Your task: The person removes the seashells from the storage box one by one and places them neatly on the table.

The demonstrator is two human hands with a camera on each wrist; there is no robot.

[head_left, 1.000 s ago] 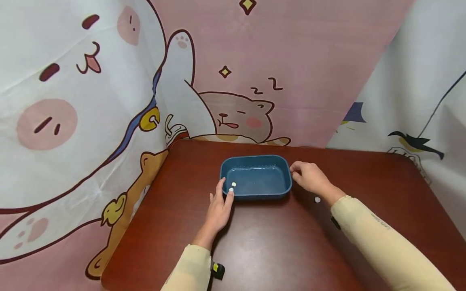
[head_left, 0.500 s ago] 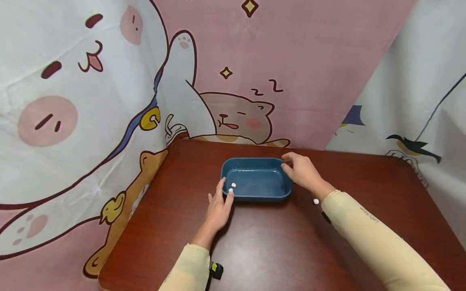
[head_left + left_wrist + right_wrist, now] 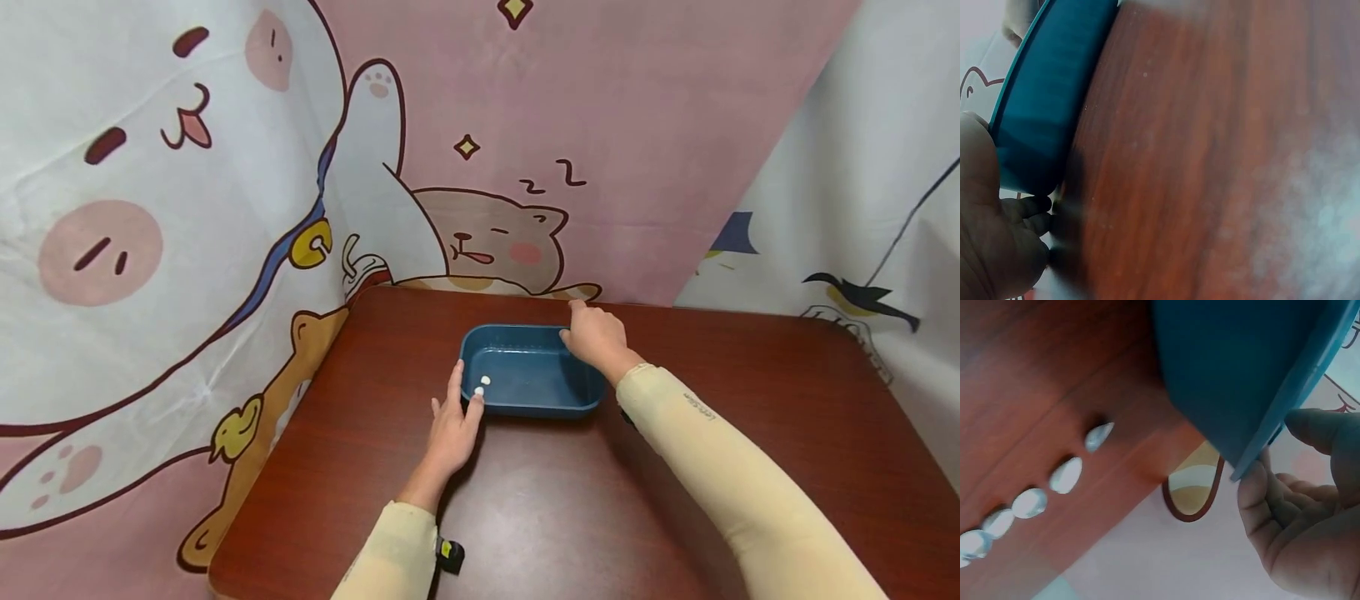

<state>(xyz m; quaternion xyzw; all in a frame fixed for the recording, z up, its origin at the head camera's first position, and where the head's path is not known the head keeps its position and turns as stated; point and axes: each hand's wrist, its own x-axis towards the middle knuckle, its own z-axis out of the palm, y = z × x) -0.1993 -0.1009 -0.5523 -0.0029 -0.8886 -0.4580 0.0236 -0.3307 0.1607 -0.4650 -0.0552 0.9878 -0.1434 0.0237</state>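
Observation:
A blue rectangular basin (image 3: 531, 412) stands on the table, two small white pebble-like pieces (image 3: 485, 380) lying at its near left inside. My left hand (image 3: 452, 429) grips the near left corner, thumb at the front rim and fingers along the left side. In the left wrist view the thumb meets the rim of the basin (image 3: 1041, 106) and the other fingers curl by its end. My right hand (image 3: 596, 336) reaches across the far right corner. Its thumb and forefinger pinch the rim there, as the right wrist view shows the hand (image 3: 1310, 506) with the rim between them.
Several white pebble-like pieces (image 3: 1065, 475) lie in a row on the brown wooden table (image 3: 787, 400), to the basin's right; the right forearm hides them in the head view. A printed cloth (image 3: 637, 150) hangs behind the table's far edge.
My right hand has moved left and away from me, from the basin's right side to its far right corner. The forearm now covers the white piece on the table. My left hand stays in place.

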